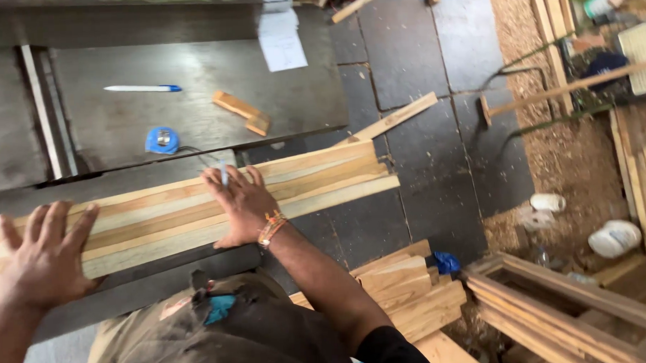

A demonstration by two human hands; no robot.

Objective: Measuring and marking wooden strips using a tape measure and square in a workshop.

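Evidently, the left hand [45,257] lay flat at the lower left of the frame, fingers spread wide on the bundle of wooden strips [159,212], apparently to hold their edges flush on the grey machine table [192,114]. At centre frame, the right hand [243,203] pressed the same strips palm-down, fingers splayed, with a thin pen-like item between two fingers. Above it lay a pen [142,88], a blue tape measure [162,140] and a wood offcut [242,111], within easy reach.

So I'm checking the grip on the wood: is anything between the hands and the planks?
Mostly no. The left hand lies flat, palm down, on the planks. The right hand also presses flat on them, with a small pen-like thing between its fingers.
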